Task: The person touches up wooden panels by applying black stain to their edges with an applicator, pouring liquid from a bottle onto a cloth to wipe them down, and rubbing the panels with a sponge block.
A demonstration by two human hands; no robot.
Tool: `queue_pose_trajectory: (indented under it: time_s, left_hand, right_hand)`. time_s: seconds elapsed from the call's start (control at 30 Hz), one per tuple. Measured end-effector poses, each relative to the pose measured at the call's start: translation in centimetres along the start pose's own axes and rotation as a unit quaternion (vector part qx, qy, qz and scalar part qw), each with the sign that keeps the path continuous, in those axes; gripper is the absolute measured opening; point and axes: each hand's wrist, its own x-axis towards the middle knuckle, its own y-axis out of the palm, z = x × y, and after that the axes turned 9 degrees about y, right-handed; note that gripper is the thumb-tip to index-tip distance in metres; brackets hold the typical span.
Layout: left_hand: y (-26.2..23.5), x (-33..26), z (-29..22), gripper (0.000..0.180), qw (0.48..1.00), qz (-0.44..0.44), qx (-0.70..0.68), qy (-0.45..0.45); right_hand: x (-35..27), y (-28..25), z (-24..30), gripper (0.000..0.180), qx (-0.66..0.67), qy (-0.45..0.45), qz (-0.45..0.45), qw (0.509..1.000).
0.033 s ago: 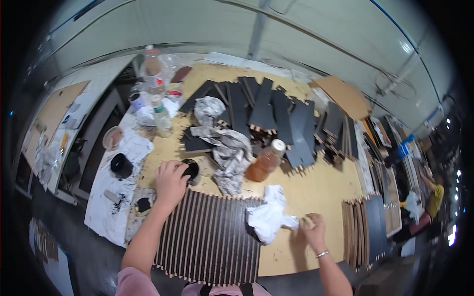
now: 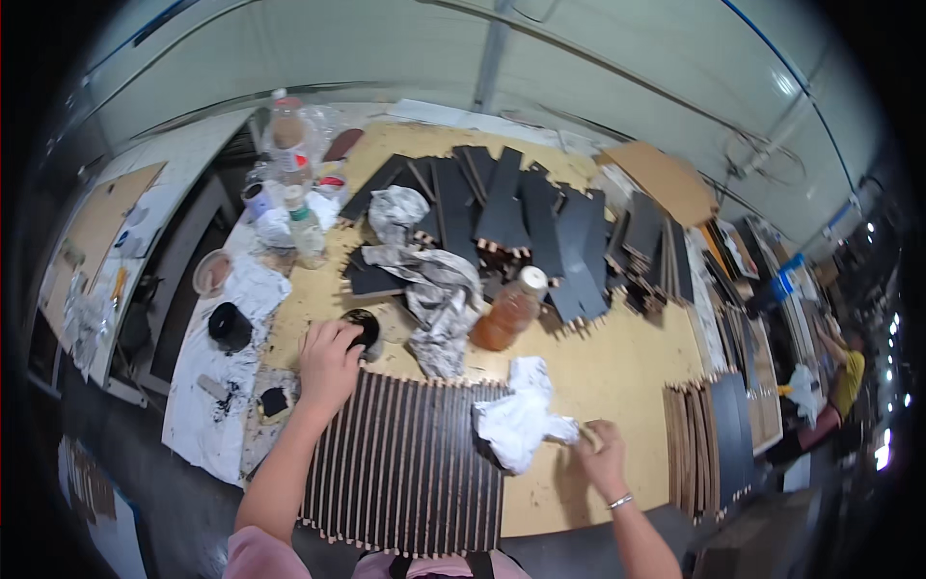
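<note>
My left hand (image 2: pixel 329 365) is closed at the near-left side of a small dark jar (image 2: pixel 364 331), its fingers bent against the rim. Just below lies a row of narrow dark strips (image 2: pixel 405 463), side by side with pale wooden ends. A crumpled white cloth (image 2: pixel 516 425) rests over the right edge of these strips. Beside the cloth's right end, my right hand (image 2: pixel 602 461) hovers low with fingers curled into a pinch. Whatever it may hold is too small to make out.
Dark boards (image 2: pixel 502 207) are heaped at the back, with a stained rag (image 2: pixel 439 299) and a bottle of amber liquid (image 2: pixel 511 311) before them. A black cup (image 2: pixel 230 326) stands on white cloth at left. More boards (image 2: pixel 690 439) stack at right; a person (image 2: pixel 847 372) works beyond.
The whole view has shifted slightly. My right hand has moved a little left, closer to the white cloth. My left hand stays at the jar.
</note>
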Motion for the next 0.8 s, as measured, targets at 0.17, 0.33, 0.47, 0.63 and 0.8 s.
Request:
queue_pose_trajectory:
  time_s: [0.17, 0.33, 0.47, 0.63, 0.8]
  left_hand:
    - [1.7, -4.1, -9.7, 0.026, 0.974, 0.111, -0.196, 0.021]
    - [8.9, -1.4, -23.2, 0.092, 0.921, 0.276, -0.131, 0.243]
    - [17.3, -0.5, -25.0, 0.074, 0.891, 0.364, -0.058, 0.265]
    - [18.1, 1.2, -23.9, 0.034, 0.915, 0.270, -0.234, 0.187]
    - [8.1, 1.9, -25.4, 0.033, 0.749, 0.208, -0.625, -0.068]
  right_hand:
    - [-8.3, 3.3, 8.6, 0.058, 0.016, 0.079, 0.091, 0.993]
    - [-8.2, 7.8, 6.9, 0.049, 0.167, 0.135, 0.108, 0.971]
    - [-11.4, 8.0, 6.6, 0.039, 0.268, 0.219, 0.060, 0.936]
    - [-16.2, 8.4, 8.1, 0.042, 0.185, 0.187, 0.137, 0.955]
    - [-16.4, 7.6, 5.3, 0.040, 0.158, 0.149, 0.094, 0.972]
